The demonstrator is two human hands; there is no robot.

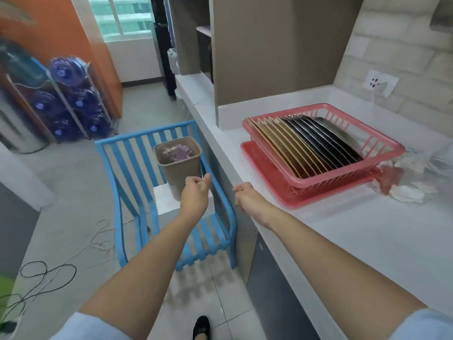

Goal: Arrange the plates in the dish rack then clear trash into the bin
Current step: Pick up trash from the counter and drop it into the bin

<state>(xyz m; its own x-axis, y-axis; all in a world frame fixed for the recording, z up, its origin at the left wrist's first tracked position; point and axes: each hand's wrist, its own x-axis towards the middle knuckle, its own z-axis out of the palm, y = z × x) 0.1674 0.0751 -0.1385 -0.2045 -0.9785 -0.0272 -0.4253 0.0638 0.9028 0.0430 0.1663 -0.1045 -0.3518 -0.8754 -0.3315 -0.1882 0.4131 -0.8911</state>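
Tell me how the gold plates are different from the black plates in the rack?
The gold plates are tan and stand at the left end of the pink rack; the black plates are dark and fill the right end. The last black one shows its grey face; the gold ones show mostly edges. Both sets stand on edge, leaning alike.

Grey tiled floor [73, 182], orange wall [61, 28], bright window [122, 15], blue chair [137, 148].

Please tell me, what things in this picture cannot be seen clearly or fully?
- Head view: trash on the counter, half hidden behind the dish rack.
- Bin contents: blurred.
- Left hand fingertips: too small to tell if they pinch anything.
- Water bottles: motion-blurred.
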